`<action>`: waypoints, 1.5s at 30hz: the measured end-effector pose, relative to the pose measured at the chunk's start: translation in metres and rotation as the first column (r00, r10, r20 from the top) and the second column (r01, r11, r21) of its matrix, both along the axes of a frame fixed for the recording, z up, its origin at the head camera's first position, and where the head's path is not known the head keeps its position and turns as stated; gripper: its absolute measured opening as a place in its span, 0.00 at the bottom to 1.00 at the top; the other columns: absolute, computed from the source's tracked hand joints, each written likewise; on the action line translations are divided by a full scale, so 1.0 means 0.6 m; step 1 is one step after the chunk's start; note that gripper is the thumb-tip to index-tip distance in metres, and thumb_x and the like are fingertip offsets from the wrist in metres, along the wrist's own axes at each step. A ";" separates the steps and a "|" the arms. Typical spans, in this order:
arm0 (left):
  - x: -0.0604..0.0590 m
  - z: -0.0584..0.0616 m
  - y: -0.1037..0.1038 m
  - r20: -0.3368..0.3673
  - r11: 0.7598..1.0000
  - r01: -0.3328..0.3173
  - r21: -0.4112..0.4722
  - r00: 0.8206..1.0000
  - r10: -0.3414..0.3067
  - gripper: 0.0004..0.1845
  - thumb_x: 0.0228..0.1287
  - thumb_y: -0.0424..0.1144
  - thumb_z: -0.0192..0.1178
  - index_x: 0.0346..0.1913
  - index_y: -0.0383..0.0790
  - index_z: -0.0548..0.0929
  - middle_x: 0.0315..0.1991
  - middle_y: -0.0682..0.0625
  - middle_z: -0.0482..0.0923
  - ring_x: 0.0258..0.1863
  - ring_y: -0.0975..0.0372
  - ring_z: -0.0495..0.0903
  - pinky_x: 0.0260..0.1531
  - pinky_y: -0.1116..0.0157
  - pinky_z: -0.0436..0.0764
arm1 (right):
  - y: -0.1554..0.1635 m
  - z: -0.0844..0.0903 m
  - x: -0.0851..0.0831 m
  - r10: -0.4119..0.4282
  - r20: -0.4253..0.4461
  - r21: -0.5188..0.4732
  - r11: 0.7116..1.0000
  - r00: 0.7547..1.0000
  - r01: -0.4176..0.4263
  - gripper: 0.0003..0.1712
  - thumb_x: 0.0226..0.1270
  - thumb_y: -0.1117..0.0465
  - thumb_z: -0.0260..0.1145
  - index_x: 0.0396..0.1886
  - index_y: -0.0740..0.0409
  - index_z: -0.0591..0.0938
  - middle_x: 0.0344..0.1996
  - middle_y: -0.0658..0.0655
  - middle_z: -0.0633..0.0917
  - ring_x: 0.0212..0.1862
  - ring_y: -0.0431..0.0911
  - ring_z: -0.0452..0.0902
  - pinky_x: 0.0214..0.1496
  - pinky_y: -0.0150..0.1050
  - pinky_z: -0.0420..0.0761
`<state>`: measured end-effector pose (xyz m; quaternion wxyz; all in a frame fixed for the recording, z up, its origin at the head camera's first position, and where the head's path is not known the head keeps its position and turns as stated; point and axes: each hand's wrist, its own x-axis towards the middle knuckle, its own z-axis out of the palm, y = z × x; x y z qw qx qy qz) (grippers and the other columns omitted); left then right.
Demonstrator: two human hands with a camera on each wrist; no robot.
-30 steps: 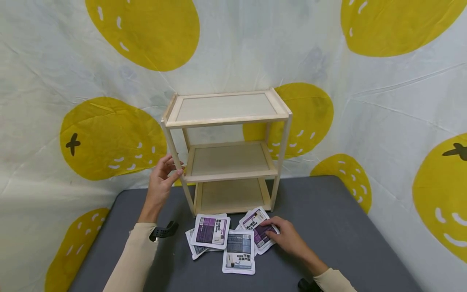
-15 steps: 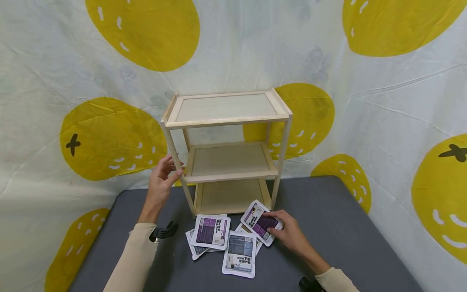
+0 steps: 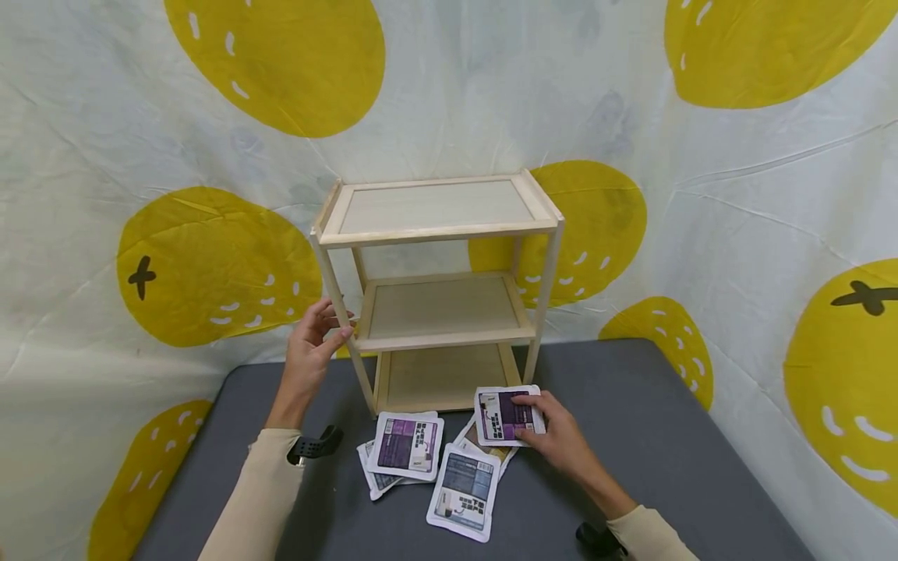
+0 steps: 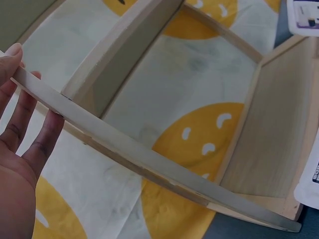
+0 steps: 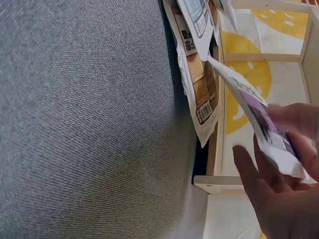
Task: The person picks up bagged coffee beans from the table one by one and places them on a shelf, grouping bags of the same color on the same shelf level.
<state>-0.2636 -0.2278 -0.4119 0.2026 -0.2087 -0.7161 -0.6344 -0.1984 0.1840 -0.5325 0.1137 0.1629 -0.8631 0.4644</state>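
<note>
Right hand (image 3: 557,440) low at the near right of the wooden shelf (image 3: 436,290), fingers and thumb pinching a purple-and-white packet (image 3: 507,411) and holding it lifted and tilted off the grey table (image 3: 652,436), just in front of the shelf's bottom tier. Seen from the right wrist: the same packet (image 5: 259,124) edge-on between the fingertips (image 5: 249,162), raised clear of a brown-printed packet (image 5: 202,94) lying flat beneath it. Left hand (image 3: 312,351) up at the shelf's left front post, level with the middle tier, thumb in front and fingers (image 4: 27,124) straight behind the post (touching the wood, not curled round it). On the table, near the shelf's front: 1 purple packet (image 3: 407,444) overlapping another partly hidden packet (image 3: 373,475) to its left, and 1 blue-grey packet (image 3: 464,492) nearest the person. All 3 shelf tiers bare wood. Behind, a pale cloth backdrop (image 3: 737,179) printed with big yellow fruit shapes.
</note>
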 end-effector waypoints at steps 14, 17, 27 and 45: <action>0.025 0.031 0.014 -0.018 1.000 0.019 0.010 1.000 -0.019 0.27 0.67 0.19 0.59 0.68 0.27 0.69 0.50 0.43 0.81 0.49 0.51 0.80 0.47 0.70 0.83 | 0.010 0.010 -0.017 0.067 -0.098 0.017 0.998 0.993 -0.066 0.22 0.59 0.72 0.75 0.54 0.55 0.86 0.46 0.52 0.86 0.45 0.45 0.80 0.47 0.35 0.79; 0.024 0.030 0.013 -0.010 1.000 0.016 0.007 1.000 -0.016 0.27 0.67 0.19 0.59 0.68 0.29 0.70 0.50 0.45 0.81 0.50 0.43 0.78 0.47 0.70 0.83 | 0.011 0.011 -0.020 0.076 -0.073 0.034 0.997 0.994 -0.073 0.28 0.54 0.72 0.78 0.56 0.54 0.85 0.47 0.53 0.84 0.45 0.44 0.78 0.45 0.35 0.79; 0.013 0.016 0.008 0.002 1.000 0.009 0.008 1.000 -0.009 0.27 0.68 0.20 0.59 0.69 0.30 0.70 0.50 0.43 0.80 0.50 0.39 0.76 0.47 0.70 0.83 | 0.009 0.011 -0.018 0.124 -0.051 -0.016 0.992 0.991 -0.125 0.27 0.60 0.72 0.74 0.60 0.55 0.83 0.51 0.59 0.85 0.41 0.45 0.80 0.37 0.33 0.82; -0.001 -0.001 0.001 -0.009 1.000 0.007 0.021 1.000 -0.007 0.27 0.67 0.24 0.63 0.68 0.35 0.73 0.49 0.48 0.80 0.47 0.59 0.80 0.47 0.68 0.84 | 0.003 0.031 -0.014 0.284 0.074 -0.149 0.951 0.956 -0.271 0.29 0.63 0.69 0.73 0.64 0.59 0.79 0.55 0.66 0.81 0.46 0.48 0.81 0.45 0.34 0.83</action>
